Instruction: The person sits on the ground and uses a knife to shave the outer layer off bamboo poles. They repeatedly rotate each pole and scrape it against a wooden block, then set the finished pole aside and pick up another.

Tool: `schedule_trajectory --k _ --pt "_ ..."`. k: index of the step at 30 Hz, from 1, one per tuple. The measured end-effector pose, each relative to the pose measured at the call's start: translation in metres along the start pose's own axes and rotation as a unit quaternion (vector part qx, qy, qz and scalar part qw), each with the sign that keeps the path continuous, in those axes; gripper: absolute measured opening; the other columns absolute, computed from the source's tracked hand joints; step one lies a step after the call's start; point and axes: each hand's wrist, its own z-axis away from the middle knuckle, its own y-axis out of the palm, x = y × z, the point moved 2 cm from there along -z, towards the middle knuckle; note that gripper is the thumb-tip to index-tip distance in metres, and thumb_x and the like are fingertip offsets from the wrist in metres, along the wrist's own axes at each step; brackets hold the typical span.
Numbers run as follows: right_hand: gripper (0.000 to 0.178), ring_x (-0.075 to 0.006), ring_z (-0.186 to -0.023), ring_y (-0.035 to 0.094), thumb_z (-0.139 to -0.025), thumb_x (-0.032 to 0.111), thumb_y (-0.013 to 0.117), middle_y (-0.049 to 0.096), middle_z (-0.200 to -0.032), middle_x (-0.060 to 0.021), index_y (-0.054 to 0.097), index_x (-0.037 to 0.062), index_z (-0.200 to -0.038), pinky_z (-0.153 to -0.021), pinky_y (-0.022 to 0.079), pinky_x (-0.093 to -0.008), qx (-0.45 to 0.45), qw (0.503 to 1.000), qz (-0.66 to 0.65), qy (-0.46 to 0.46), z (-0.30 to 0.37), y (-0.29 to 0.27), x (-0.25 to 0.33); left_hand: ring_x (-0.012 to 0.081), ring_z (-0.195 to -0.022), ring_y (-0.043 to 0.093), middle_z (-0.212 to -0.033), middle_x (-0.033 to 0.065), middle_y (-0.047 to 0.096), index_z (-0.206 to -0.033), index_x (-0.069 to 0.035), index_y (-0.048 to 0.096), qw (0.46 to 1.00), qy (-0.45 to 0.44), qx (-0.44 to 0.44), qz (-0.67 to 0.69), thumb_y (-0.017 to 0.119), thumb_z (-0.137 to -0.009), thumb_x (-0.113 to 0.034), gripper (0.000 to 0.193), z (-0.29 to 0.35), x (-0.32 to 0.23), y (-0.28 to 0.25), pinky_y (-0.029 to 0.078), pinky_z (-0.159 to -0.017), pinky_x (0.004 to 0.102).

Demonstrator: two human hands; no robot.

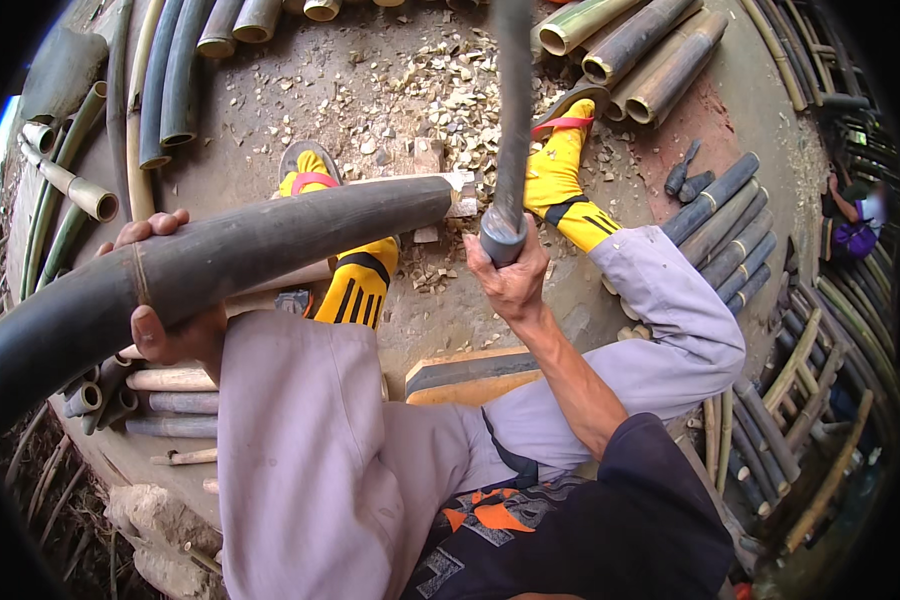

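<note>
Above woodchips (385, 110), left hand (192, 335) clasps bamboo (245, 248) (right (515, 282), tool (513, 120)).

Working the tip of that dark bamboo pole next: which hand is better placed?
Right, probably. The right hand grips the long dark tool, which in this view sits just beside the tip of the bamboo pole. The left hand is occupied holding the pole further back.

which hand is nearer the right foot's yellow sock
Right. The right hand, gripping a dark tool, appears just below-left of the yellow sock; the left hand, on a bamboo pole, is farther left.
</note>
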Motion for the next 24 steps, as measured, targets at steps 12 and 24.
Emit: schedule_trajectory --k 12,24 --pt "0.029 -0.0219 -0.063 0.067 -0.084 0.018 0.068 0.065 -0.071 -0.0141 0.054 0.0 -0.101 -0.05 0.054 -0.0313 0.011 1.0 0.007 0.008 0.0 -0.002 -0.004 0.0359 -0.104 0.054 -0.112 0.0188 0.053 -0.129 0.001 0.038 0.994 0.023 0.098 -0.052 0.065 -0.063 -0.041 0.083 -0.013 -0.007 -0.013 0.041 -0.098 0.0485" --pt "0.041 -0.0281 -0.071 0.068 -0.082 0.025 0.07 0.067 -0.082 -0.019 0.051 -0.0003 -0.107 -0.06 0.054 -0.0372 0.047 0.988 0.059 0.136 0.014 -0.001 -0.017 0.0303 -0.101 0.056 -0.102 0.0185 0.055 -0.114 0.002 0.049 0.988 -0.013 -0.091 -0.122 0.056 -0.075 -0.043 0.06 -0.002 -0.008 0.004 0.044 -0.093 0.0415"
